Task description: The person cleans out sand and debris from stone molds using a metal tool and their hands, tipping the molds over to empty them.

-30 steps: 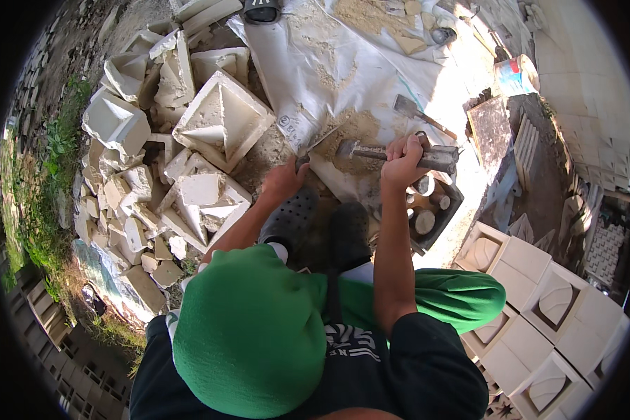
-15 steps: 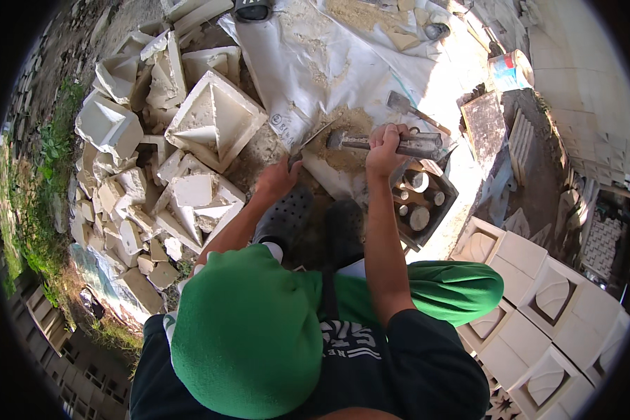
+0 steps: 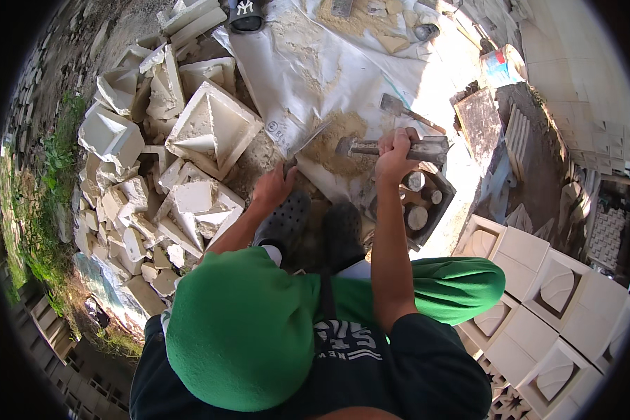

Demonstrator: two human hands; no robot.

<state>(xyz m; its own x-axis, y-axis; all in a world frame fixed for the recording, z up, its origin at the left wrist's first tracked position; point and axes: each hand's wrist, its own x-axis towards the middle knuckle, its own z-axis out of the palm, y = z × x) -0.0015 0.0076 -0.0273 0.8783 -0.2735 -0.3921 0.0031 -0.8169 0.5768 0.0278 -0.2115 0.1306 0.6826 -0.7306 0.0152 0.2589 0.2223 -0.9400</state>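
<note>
My left hand (image 3: 274, 185) is closed around the dark handle of a tool with a thin pointed metal blade (image 3: 309, 138), which slants away to the right over the white sheet. My right hand (image 3: 395, 155) grips a thick grey bar-shaped tool (image 3: 427, 149), held sideways with its blunt end toward the left; its exact kind I cannot make out. Under and between the two tools lies a patch of sandy crumbs (image 3: 339, 133) on the white sheet (image 3: 294, 77). Beneath my right wrist, a dark box (image 3: 437, 210) holds several round rods.
Broken pale blocks and hollow moulds (image 3: 213, 129) are heaped at the left. A flat scraper (image 3: 411, 112) lies beyond my right hand. A white bucket (image 3: 502, 66) stands at far right, and carved pale blocks (image 3: 528, 280) are stacked at lower right. Dark clogs (image 3: 283, 217) are on my feet.
The grey bar-shaped tool has shifted slightly right with my right hand. The blade in my left hand shows more fully. The whole view has moved a little.
</note>
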